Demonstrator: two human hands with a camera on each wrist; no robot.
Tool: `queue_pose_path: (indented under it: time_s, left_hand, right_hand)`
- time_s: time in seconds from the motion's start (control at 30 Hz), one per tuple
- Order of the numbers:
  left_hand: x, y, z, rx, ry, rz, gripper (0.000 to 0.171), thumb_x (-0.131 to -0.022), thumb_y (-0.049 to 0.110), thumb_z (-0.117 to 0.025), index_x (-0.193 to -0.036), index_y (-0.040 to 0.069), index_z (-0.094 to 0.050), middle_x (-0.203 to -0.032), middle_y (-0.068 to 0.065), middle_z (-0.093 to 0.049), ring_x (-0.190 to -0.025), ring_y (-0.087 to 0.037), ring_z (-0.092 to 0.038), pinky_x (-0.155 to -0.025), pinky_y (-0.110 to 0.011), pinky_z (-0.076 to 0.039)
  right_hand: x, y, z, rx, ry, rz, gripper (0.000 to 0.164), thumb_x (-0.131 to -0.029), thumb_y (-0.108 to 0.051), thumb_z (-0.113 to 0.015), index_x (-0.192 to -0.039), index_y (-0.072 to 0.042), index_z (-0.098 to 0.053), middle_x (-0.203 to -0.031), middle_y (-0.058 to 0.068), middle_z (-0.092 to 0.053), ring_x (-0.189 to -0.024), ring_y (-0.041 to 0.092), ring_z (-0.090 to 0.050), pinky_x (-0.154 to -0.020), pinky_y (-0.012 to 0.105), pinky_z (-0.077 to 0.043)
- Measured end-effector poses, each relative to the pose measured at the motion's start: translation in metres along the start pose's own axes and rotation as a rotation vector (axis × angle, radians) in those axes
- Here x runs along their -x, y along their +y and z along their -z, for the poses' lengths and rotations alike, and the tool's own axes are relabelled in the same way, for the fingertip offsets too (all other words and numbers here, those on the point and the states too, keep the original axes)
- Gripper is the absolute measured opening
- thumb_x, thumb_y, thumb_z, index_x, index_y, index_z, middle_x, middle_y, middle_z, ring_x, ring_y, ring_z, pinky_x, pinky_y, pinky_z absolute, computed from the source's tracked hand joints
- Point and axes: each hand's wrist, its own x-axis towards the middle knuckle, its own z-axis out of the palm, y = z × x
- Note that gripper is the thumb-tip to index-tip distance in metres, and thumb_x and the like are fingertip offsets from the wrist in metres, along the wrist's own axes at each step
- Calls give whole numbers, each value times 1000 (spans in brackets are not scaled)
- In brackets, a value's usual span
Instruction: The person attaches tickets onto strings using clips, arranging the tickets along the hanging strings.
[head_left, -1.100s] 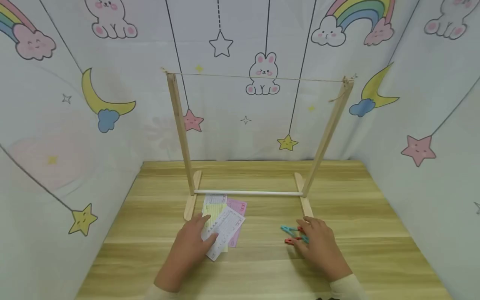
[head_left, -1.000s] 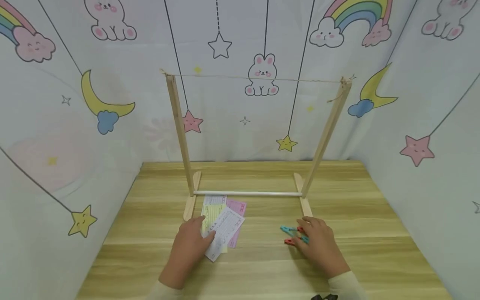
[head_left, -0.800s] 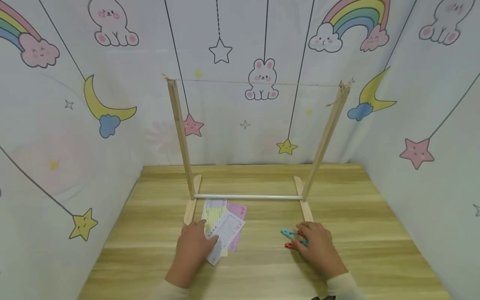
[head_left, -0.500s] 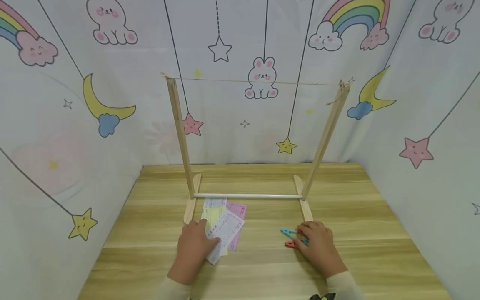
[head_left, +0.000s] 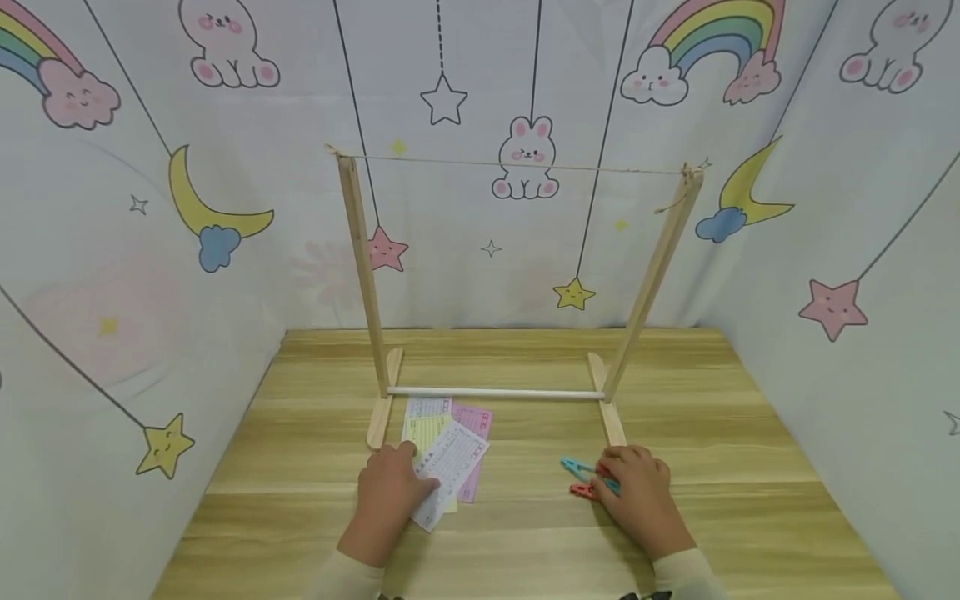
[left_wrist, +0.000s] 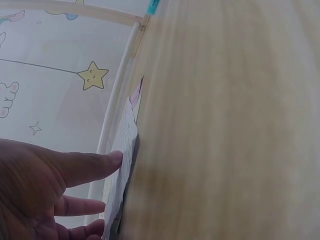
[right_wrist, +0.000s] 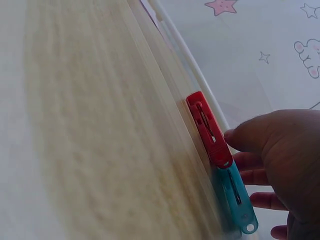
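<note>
My left hand rests at the left edge of a small pile of printed paper slips. Its thumb touches the top white slip; the left wrist view shows the thumb against the slip's face, fingers loosely bent. Under that slip lie a yellow slip, a pink slip and another white slip. My right hand rests by several clothespins, partly covering them. A blue clothespin and a red clothespin show beside it. In the right wrist view, its loose fingers touch or nearly touch a red clothespin and a blue one.
A wooden frame stands behind the hands, with a left post, a right post and a string tied between their tops. A white rod joins the posts near the wooden table. A patterned curtain surrounds the table.
The left hand's fingers have drawn back slightly from the slips and its forearm has shifted right. The right hand has barely moved. The whole head view has shifted a little.
</note>
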Motion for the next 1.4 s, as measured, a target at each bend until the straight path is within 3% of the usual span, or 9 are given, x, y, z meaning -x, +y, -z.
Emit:
queue_pose_path:
  time_s: [0.23, 0.5, 0.9, 1.23, 1.4]
  left_hand:
    - [-4, 0, -2, 41, -31, 15, 49, -74, 31, -92, -106, 1, -70, -82, -8, -62, -72, -24, -56, -65, -44, -49]
    - [-4, 1, -2, 95, -112, 72, 40, -79, 27, -88, -105, 1, -71, -82, -6, -66, -69, -20, -58, -65, -39, -49]
    - [-4, -6, -7, 155, -111, 45, 21, -85, 21, -83, -94, 7, -70, -78, -1, -64, -65, -17, -56, -57, -32, -45]
    - [-5, -9, -6, 198, -126, 67, 20, -86, 21, -82, -94, 8, -70, -81, -3, -65, -67, -19, -57, -58, -33, -45]
    - [-5, -7, -4, 201, -137, 61, 19, -87, 21, -81, -93, 8, -70, -81, -3, -65, -67, -19, -57, -59, -34, -45]
  right_hand:
    - [3, -2, 1, -10, 1, -6, 8, -90, -22, -81, -95, -18, -77, -115, 3, -69, -114, 36, -56, -91, 66, -36]
    - [12, 1, 9, 17, -32, -57, 23, -91, -26, -80, -110, -12, -78, -116, 6, -70, -112, 36, -59, -92, 66, -36]
    - [28, 23, 19, -77, -38, -150, 37, -90, -23, -79, -124, -9, -73, -124, 11, -68, -118, 40, -58, -90, 70, -36]
    - [36, 41, 19, -112, -21, -192, 34, -90, -18, -81, -122, -8, -74, -120, 12, -67, -116, 38, -59, -86, 64, -40]
    - [35, 44, 17, -121, -16, -178, 43, -88, -21, -84, -129, -11, -71, -117, 9, -67, -111, 35, -60, -83, 60, -40]
